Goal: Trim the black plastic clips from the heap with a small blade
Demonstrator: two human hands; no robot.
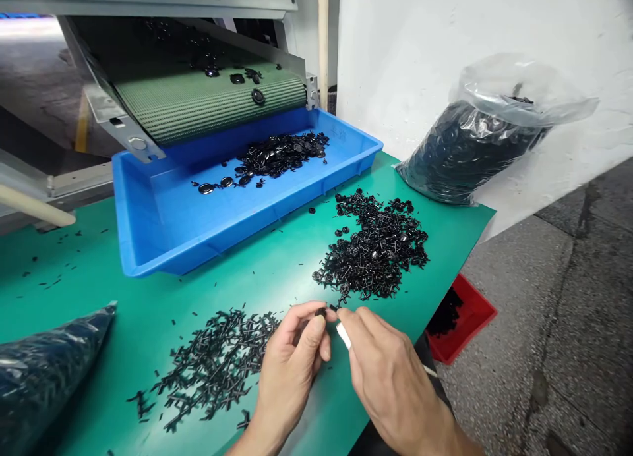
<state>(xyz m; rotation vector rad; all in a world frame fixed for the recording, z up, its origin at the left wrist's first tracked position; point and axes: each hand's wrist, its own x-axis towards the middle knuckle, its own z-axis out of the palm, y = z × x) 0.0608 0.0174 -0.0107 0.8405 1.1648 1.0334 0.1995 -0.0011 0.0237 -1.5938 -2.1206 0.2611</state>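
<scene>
My left hand [299, 357] pinches a small black plastic part [321, 312] between thumb and forefinger. Close against it, my right hand [390, 370] has its fingers closed at another small black piece [333, 308], partly hidden by the fingertips. A white object [343, 335] shows at the right hand's thumb side; what it is I cannot make out. Beyond the hands lies a pile of small round black plastic parts [376, 248]. To the left of my left hand, black branching plastic scraps [212, 364] are spread over the green tabletop [277, 252].
A blue tray [173, 261] with black round parts [281, 156] stands under a green conveyor belt [208, 100]. One filled clear bag [469, 140] leans at the back right; another bag [49, 370] lies front left. A red bin [469, 324] sits below the table's right edge.
</scene>
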